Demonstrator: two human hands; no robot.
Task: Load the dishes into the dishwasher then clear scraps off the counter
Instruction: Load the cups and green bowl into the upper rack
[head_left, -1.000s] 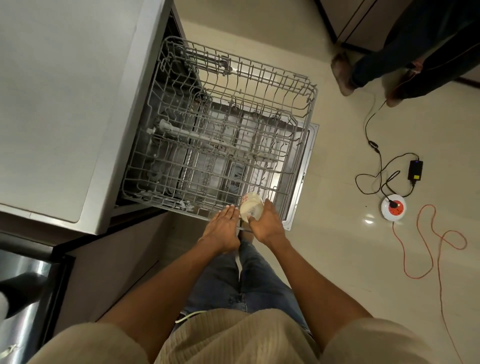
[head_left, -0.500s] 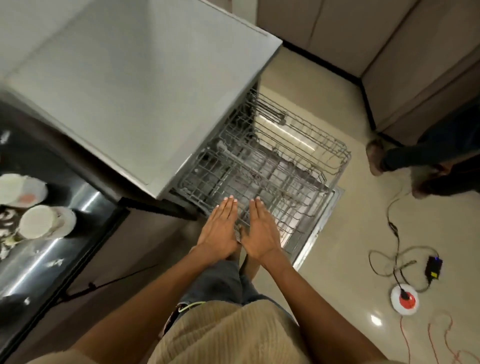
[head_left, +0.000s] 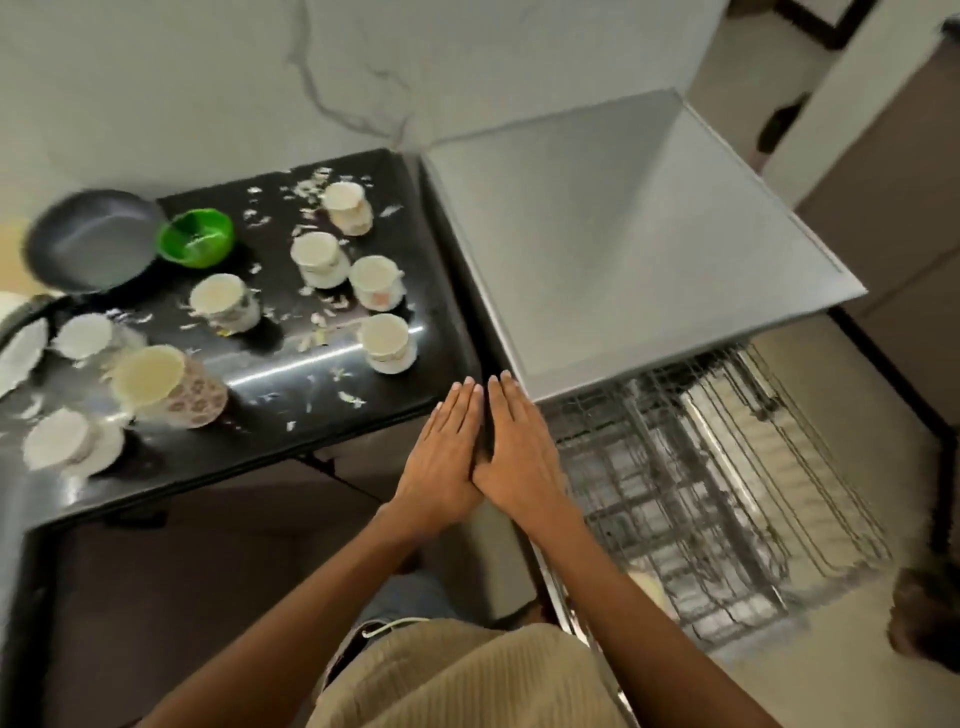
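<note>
Dishwasher (head_left: 639, 249): grey top, wire rack (head_left: 717, 499) pulled out in front of it. Left of the dishwasher, black counter (head_left: 291, 431) bearing several cream cups (head_left: 384, 343), a patterned mug (head_left: 166, 387), green bowl (head_left: 196, 238), grey pan (head_left: 91, 247) and scattered white scraps (head_left: 317, 332). Left hand (head_left: 447, 462) and right hand (head_left: 514, 452): flat, fingers straight, side by side and touching, holding nothing, at the counter's corner beside the dishwasher.
</note>
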